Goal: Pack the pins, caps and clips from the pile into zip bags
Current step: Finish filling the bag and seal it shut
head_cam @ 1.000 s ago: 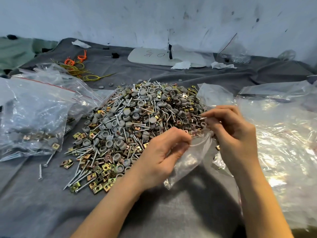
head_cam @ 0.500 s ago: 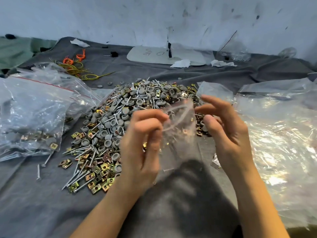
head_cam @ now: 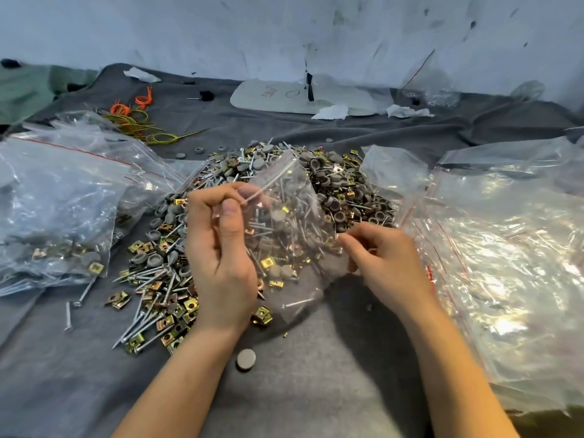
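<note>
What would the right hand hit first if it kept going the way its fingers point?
The bag that the left hand pinches. The right hand points left at its edge and may be touching it; depth is unclear. Behind lies the pile.

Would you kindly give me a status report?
Left hand pinches zip bag top. Right hand pinches its side. Bag upright over pile; contents unclear. Nothing blocking.

Both my bare forearms reach in, hands close together.
My left hand (head_cam: pixel 221 251), palm toward me, pinches the top of the zip bag (head_cam: pixel 294 213) with thumb and curled fingers; my right hand (head_cam: pixel 387 263), lower, nips its side edge.
</note>
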A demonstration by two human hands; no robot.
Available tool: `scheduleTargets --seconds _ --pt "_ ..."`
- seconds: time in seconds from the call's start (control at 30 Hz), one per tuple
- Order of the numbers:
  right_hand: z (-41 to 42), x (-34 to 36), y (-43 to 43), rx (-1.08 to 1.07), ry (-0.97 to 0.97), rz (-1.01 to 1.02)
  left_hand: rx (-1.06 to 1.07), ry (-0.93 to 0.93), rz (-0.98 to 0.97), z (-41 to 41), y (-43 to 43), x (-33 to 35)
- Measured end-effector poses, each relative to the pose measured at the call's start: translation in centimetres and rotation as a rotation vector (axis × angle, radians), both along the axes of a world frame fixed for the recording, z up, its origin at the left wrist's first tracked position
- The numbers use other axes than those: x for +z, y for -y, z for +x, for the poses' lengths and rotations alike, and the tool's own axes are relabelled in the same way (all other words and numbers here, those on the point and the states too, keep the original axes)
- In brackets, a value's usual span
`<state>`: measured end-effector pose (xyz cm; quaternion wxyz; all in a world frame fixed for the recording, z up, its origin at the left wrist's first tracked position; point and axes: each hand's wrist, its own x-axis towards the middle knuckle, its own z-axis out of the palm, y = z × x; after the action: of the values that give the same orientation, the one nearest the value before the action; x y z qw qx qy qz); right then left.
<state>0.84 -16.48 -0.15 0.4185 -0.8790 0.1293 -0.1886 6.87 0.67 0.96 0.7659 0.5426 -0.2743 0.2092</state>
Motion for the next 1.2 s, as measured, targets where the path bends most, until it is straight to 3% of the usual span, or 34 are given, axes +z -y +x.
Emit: scheduleTargets --seconds 0.07,0.17,0.5,0.8,0.97,1.13,1.2 --pt "0.1 -0.1 0.2 -0.019 -0.142 -0.131 0.002 0.000 0.011 0.1 -0.1 0.0" --pt "0.2 -0.3 -0.3 0.028 -0.279 -0.126 0.004 -0.012 -0.006 0.3 -0.1 0.0" --pt "0.8 -0.4 -0.4 -0.099 -0.209 -0.148 0.005 -0.031 -0.018 0.4 -0.1 -0.3" --pt "2.3 -1.2 -2.5 -0.180 -0.222 -0.304 0.031 -0.042 0.009 0.6 -0.1 -0.4" --pt "1.1 -0.2 -1.1 -0.278 0.014 -0.090 0.055 -0.001 0.086 0.6 -0.4 -0.5" --pt "-1.1 3.0 -1.0 -0.236 0.446 0.064 0.144 0.361 0.406 0.1 0.2 -0.6" --pt "-1.9 4.4 -2.1 -0.141 0.579 0.003 0.096 0.459 0.472 -0.2 0.4 -0.8"
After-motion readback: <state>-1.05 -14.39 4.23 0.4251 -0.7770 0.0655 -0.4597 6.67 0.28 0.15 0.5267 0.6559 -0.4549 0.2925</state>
